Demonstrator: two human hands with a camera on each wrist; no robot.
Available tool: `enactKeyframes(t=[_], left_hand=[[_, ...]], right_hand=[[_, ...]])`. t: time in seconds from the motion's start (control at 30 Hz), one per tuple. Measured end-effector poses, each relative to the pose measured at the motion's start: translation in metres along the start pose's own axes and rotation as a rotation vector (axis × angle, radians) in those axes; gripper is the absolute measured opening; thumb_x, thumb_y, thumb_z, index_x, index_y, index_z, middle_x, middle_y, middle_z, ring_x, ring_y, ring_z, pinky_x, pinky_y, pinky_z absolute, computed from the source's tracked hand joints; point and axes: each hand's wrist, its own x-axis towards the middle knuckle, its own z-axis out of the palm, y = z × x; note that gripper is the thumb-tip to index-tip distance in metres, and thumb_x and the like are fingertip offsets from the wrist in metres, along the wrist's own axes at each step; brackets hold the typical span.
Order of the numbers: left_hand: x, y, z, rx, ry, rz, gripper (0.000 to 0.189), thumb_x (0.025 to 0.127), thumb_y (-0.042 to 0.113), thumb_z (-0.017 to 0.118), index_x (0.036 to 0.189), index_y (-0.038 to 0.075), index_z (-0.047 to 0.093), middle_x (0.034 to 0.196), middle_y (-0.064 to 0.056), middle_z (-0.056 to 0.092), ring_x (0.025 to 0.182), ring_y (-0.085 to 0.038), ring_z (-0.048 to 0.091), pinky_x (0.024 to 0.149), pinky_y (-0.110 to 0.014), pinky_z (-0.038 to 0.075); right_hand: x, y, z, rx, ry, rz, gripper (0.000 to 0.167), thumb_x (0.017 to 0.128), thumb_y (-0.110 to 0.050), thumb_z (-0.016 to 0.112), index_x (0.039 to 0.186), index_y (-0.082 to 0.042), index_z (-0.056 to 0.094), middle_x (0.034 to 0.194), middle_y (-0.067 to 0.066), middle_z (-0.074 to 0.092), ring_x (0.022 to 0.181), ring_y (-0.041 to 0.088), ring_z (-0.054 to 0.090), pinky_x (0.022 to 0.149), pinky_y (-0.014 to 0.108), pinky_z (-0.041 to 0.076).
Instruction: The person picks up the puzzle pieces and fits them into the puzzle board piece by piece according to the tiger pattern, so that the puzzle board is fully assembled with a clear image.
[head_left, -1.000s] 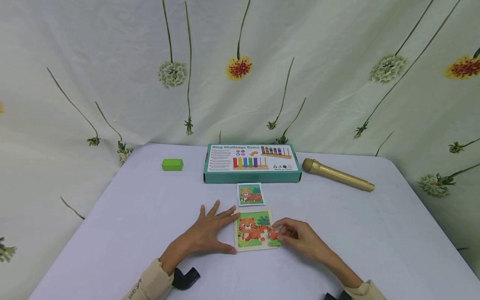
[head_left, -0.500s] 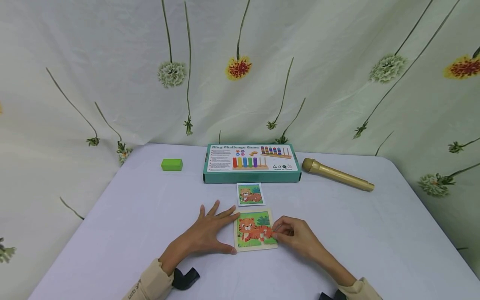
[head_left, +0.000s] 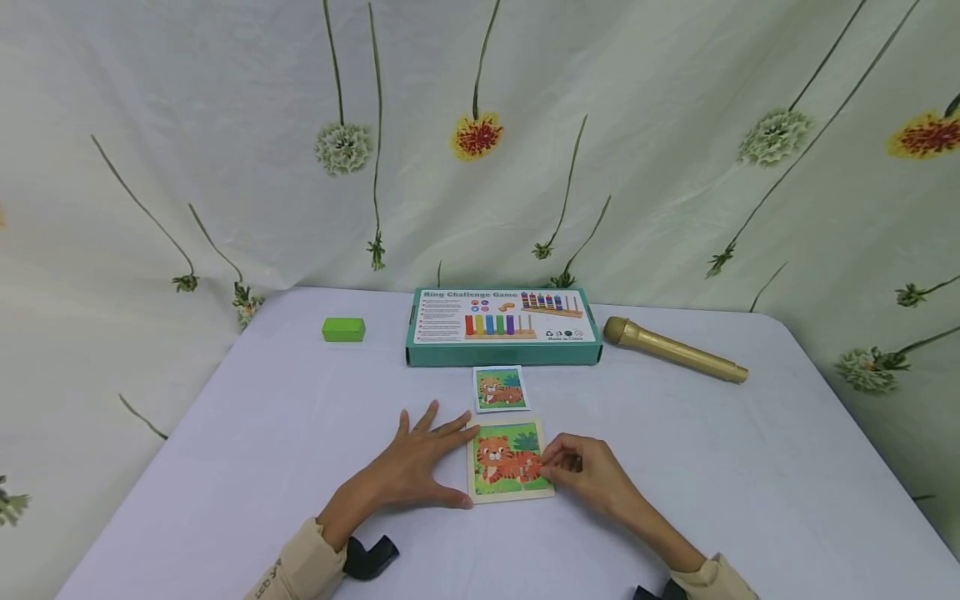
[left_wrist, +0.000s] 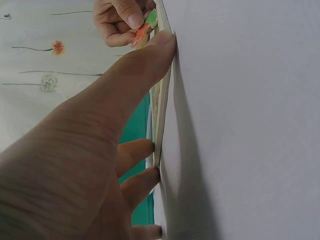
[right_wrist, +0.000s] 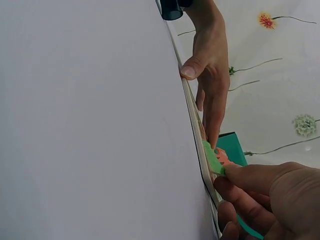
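Note:
A square jigsaw board (head_left: 512, 499) with a pale wooden frame and a tiger picture lies on the white table. My left hand (head_left: 420, 462) has its fingers spread, thumb and fingertips resting at the board's left edge. With thumb and fingers my right hand (head_left: 592, 471) pinches an orange and green jigsaw piece (right_wrist: 214, 159) at the board's lower right corner. In the left wrist view the piece (left_wrist: 142, 34) stands tilted above the frame. Right fingers partly hide its outer end. Just behind the board lies a small card (head_left: 501, 390) with the same tiger picture.
A teal Ring Challenge Game box (head_left: 504, 328) lies behind the card. To its left is a green block (head_left: 343, 330), to its right a gold toy microphone (head_left: 675, 350). A flower-printed cloth (head_left: 660, 167) hangs behind the table.
My right hand has moved left with the jigsaw piece, from over the board's right edge to the gap at the lower right of the picture. The left hand stays where it was.

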Motion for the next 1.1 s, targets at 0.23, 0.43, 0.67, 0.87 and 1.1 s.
enactKeyframes(t=[0.23, 0.43, 0.67, 0.87, 1.1], left_hand=[[-0.0001, -0.0002, 0.0002, -0.005, 0.006, 0.000, 0.096, 0.063, 0.063, 0.079, 0.145, 0.028, 0.043, 0.156, 0.004, 0.030, 0.146, -0.041, 0.003, 0.106, -0.073, -0.006], [-0.0005, -0.0001, -0.0005, -0.006, 0.006, 0.001, 0.096, 0.063, 0.063, 0.078, 0.145, 0.028, 0.043, 0.156, 0.004, 0.030, 0.146, -0.041, 0.002, 0.106, -0.072, -0.006], [-0.0003, 0.0003, -0.0011, -0.006, 0.004, -0.002, 0.095, 0.063, 0.063, 0.079, 0.145, 0.028, 0.044, 0.155, 0.004, 0.031, 0.146, -0.041, 0.002, 0.106, -0.072, -0.006], [-0.0008, 0.0012, -0.0013, -0.005, 0.004, -0.006, 0.095, 0.063, 0.062, 0.079, 0.145, 0.028, 0.044, 0.155, 0.004, 0.031, 0.146, -0.040, 0.003, 0.107, -0.072, -0.006], [-0.0011, 0.0011, -0.0017, -0.010, 0.004, 0.002, 0.095, 0.064, 0.061, 0.079, 0.145, 0.028, 0.044, 0.156, 0.004, 0.031, 0.146, -0.041, 0.002, 0.107, -0.072, -0.006]], right_hand=[[0.0005, -0.0023, 0.0020, -0.020, -0.003, 0.008, 0.008, 0.082, -0.011, 0.075, 0.087, -0.011, 0.069, 0.071, -0.007, 0.061, 0.062, 0.004, 0.051, 0.054, 0.019, 0.045], [0.0012, -0.0041, 0.0035, -0.055, 0.009, -0.006, 0.007, 0.081, -0.011, 0.075, 0.083, -0.014, 0.069, 0.068, -0.008, 0.059, 0.060, 0.003, 0.049, 0.051, 0.019, 0.043], [0.0021, -0.0078, 0.0053, -0.108, 0.016, -0.025, 0.006, 0.081, -0.011, 0.075, 0.082, -0.014, 0.070, 0.066, -0.010, 0.058, 0.059, 0.002, 0.048, 0.050, 0.019, 0.042], [0.0021, -0.0094, 0.0064, -0.136, 0.015, -0.026, 0.006, 0.081, -0.012, 0.075, 0.083, -0.014, 0.070, 0.067, -0.011, 0.058, 0.059, 0.002, 0.048, 0.050, 0.019, 0.043], [0.0010, -0.0094, 0.0058, -0.144, 0.013, -0.031, 0.007, 0.080, -0.009, 0.075, 0.083, -0.013, 0.070, 0.066, -0.011, 0.055, 0.060, 0.001, 0.047, 0.051, 0.019, 0.043]])
